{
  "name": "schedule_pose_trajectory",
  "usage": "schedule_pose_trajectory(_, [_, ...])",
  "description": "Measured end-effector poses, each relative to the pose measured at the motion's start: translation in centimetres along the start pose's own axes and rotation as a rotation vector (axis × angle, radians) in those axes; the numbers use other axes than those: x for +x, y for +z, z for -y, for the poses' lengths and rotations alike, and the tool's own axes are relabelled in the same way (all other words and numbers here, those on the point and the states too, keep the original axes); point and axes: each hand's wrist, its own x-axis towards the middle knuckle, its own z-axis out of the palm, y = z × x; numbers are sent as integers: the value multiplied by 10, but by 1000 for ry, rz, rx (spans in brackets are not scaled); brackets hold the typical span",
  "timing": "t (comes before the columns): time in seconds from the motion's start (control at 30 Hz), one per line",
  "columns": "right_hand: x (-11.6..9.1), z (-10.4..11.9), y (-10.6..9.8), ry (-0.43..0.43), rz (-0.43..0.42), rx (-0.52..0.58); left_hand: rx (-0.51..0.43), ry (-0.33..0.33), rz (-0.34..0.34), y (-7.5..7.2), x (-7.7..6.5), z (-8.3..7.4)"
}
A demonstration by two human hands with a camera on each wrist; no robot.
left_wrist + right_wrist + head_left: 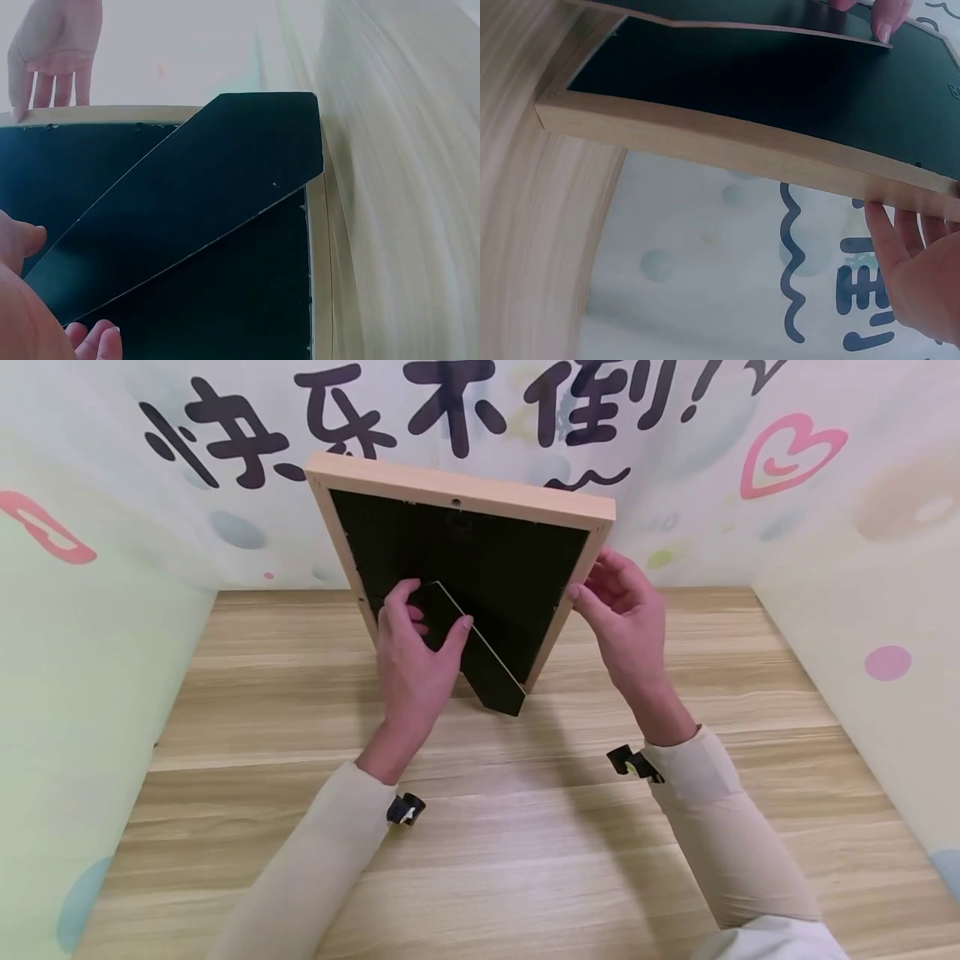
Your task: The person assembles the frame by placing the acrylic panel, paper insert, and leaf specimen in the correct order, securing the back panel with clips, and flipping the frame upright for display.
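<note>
A picture frame [459,481] with a light wood border stands on the table, its black back [247,300] facing me and its top leaning toward the wall. A black easel leg [491,681] slants down across that back, its lower end near the bottom right corner. My left hand [416,652] grips the leg across its width, thumb on one long edge and fingers at the other. At the frame's right side my right hand [622,618] holds the wooden border, thumb on the back edge; its other fingers are partly hidden behind the frame in the head view.
The frame stands on a wood-grain table [480,860]. Behind it rises a white wall sheet [675,510] with large dark characters and a pink heart. Pale side walls [862,610] flank the table left and right.
</note>
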Motion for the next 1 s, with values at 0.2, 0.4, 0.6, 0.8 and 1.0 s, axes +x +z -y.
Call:
schedule_pose_trajectory(0.2, [-1, -2, 2, -15, -4, 25, 36, -30, -14, 5, 2, -3])
schedule_pose_trajectory(0.4, [-3, -3, 2, -21, -16, 33, 36, -36, -32, 9, 2, -4])
schedule_pose_trajectory(0.6, [-6, -2, 2, -40, -30, -14, 51, -40, -35, 7, 2, -3])
schedule_pose_trajectory(0.8, [-13, 3, 2, -68, -29, -57, 53, -35, 14, -3, 4, -1])
schedule_pose_trajectory(1.0, [-21, 7, 4, -76, -43, -79, 24, -3, 47, -10, 3, 3])
